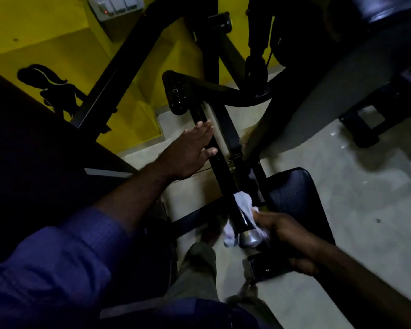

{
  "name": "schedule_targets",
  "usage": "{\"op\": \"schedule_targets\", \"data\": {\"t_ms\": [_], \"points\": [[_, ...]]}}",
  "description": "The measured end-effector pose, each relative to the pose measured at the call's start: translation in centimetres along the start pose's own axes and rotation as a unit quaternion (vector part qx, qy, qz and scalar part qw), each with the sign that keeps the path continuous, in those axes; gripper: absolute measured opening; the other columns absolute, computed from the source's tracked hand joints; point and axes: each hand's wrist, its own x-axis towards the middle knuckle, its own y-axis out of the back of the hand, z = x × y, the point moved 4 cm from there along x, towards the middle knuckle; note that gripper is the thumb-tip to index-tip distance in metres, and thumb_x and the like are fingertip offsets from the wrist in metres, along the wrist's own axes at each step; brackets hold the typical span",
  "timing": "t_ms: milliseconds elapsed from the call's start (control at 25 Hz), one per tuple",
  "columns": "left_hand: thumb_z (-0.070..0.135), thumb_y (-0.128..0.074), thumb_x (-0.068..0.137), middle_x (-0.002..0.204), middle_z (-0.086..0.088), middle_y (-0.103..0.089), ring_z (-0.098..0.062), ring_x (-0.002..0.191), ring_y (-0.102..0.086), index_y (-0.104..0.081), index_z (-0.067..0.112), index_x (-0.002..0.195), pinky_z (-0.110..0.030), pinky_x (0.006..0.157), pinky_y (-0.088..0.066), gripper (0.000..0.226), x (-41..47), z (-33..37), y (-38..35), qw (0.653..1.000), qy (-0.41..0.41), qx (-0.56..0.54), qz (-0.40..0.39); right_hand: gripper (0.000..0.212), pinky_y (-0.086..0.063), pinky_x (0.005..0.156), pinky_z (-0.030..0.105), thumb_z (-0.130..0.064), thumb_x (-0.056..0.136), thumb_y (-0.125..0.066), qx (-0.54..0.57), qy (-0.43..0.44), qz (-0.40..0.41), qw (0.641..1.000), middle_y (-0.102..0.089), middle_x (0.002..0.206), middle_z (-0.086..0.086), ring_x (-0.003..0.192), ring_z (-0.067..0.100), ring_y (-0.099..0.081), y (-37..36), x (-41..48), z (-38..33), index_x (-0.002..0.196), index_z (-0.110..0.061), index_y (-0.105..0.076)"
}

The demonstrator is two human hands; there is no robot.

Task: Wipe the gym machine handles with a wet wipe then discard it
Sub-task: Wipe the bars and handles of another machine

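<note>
1. The left hand (190, 148) lies flat, fingers straight, on the far stretch of the long black metal handle bar (223, 176).
2. The right hand (290, 236) grips a crumpled white wet wipe (243, 205) wrapped round the bar's near end, beside its silver end cap (249, 238).

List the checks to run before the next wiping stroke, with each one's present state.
1. Wipe held by right hand: ok, fingers curl round it.
2. Wipe touching bar: ok, wrapped round it near the chrome end.
3. Left hand steadying bar: ok, straight fingers rest on it.
4. Bar between the hands free: ok, nothing on it.
5. Wipe wet: cannot tell.
6. Bin in view: not ok, none seen.
</note>
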Motion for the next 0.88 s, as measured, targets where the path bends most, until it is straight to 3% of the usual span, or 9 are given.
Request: {"op": "schedule_targets", "data": {"t_ms": [80,200,280,400,480,560,680,760,880], "points": [[0.042,-0.043,0.109,0.174,0.001,-0.005,-0.015,0.160,0.000,-0.017,0.016,0.165,-0.039,0.128,-0.003,0.067,0.3,-0.5,0.1,1.000,-0.006,0.011,-0.018,0.027,-0.054,0.076,0.027,-0.030,0.083,-0.070,0.032,-0.041,0.021,0.998,-0.064,0.084,0.011,0.072,0.018,-0.062,-2.2,3.6,-2.8,0.096,-0.006,-0.067],[0.038,-0.043,0.110,0.172,0.004,-0.015,-0.011,0.158,-0.012,-0.025,0.019,0.163,-0.039,0.129,-0.002,0.059,1.0,-1.4,1.4,0.999,-0.024,0.011,-0.038,0.038,-0.053,0.092,0.032,-0.031,0.090,-0.071,0.064,-0.010,0.031,0.997,-0.067,0.102,0.013,0.088,0.020,-0.066,-3.5,10.0,-7.3,0.114,-0.003,-0.067],[0.034,-0.042,0.111,0.169,0.001,-0.027,-0.011,0.156,-0.023,-0.035,0.017,0.160,-0.038,0.130,-0.002,0.053,1.5,-2.6,2.9,0.999,-0.033,-0.022,0.010,0.036,-0.054,0.088,0.034,-0.035,0.099,-0.063,0.016,0.024,0.004,1.000,-0.069,0.107,0.012,0.091,0.020,-0.068,-2.4,10.6,-7.8,0.118,-0.006,-0.069],[0.031,-0.033,0.105,0.169,-0.005,-0.028,-0.019,0.158,-0.020,-0.037,0.013,0.159,-0.035,0.128,0.003,0.057,2.3,-5.3,3.8,0.995,-0.016,-0.004,0.096,0.031,-0.056,0.068,0.027,-0.032,0.098,-0.060,-0.002,-0.019,0.079,0.997,-0.072,0.084,0.011,0.072,0.017,-0.070,-0.3,8.1,-4.3,0.093,-0.006,-0.077],[0.028,-0.030,0.105,0.170,-0.010,-0.022,-0.026,0.160,-0.014,-0.030,0.008,0.161,-0.034,0.127,0.004,0.059,2.8,-6.4,2.9,0.995,-0.010,-0.002,0.100,0.027,-0.053,0.070,0.031,-0.036,0.095,-0.066,0.007,-0.049,0.023,0.999,-0.069,0.084,0.011,0.074,0.020,-0.068,0.2,6.9,-2.1,0.092,-0.011,-0.075],[0.024,-0.028,0.106,0.170,-0.014,-0.020,-0.030,0.160,-0.013,-0.025,0.004,0.161,-0.036,0.129,0.000,0.059,3.2,-6.4,1.7,0.994,-0.025,-0.015,0.102,0.028,-0.048,0.072,0.032,-0.040,0.094,-0.070,-0.002,-0.060,-0.029,0.998,-0.060,0.085,0.009,0.074,0.020,-0.059,-0.7,10.2,-4.5,0.097,-0.012,-0.066],[0.018,-0.028,0.108,0.171,-0.016,-0.017,-0.030,0.160,-0.013,-0.021,0.000,0.161,-0.048,0.130,-0.012,0.057,3.3,-6.1,1.7,0.990,-0.036,-0.044,0.128,0.033,-0.060,0.059,0.027,-0.034,0.104,-0.055,-0.004,-0.013,0.024,1.000,-0.064,0.085,0.013,0.062,0.019,-0.070,-4.6,18.7,-12.0,0.103,-0.003,-0.064],[0.016,-0.029,0.109,0.171,-0.017,-0.011,-0.028,0.160,-0.011,-0.018,-0.003,0.161,-0.048,0.130,-0.014,0.057,3.2,-5.7,2.2,0.985,-0.032,-0.075,0.153,0.045,-0.056,0.049,0.025,-0.036,0.109,-0.043,-0.033,-0.002,0.055,0.998,-0.064,0.084,0.018,0.054,0.021,-0.070,-6.5,22.2,-16.3,0.094,0.001,-0.063],[0.019,-0.029,0.110,0.173,-0.014,-0.005,-0.019,0.160,-0.005,-0.015,0.001,0.163,-0.042,0.131,-0.007,0.058,3.3,-5.8,2.6,0.980,-0.008,-0.122,0.159,0.047,-0.055,0.065,0.021,-0.043,0.109,-0.042,-0.161,0.064,0.058,0.983,-0.070,0.093,0.015,0.076,0.020,-0.068,-4.9,20.5,-15.0,0.097,-0.006,-0.068]]}}
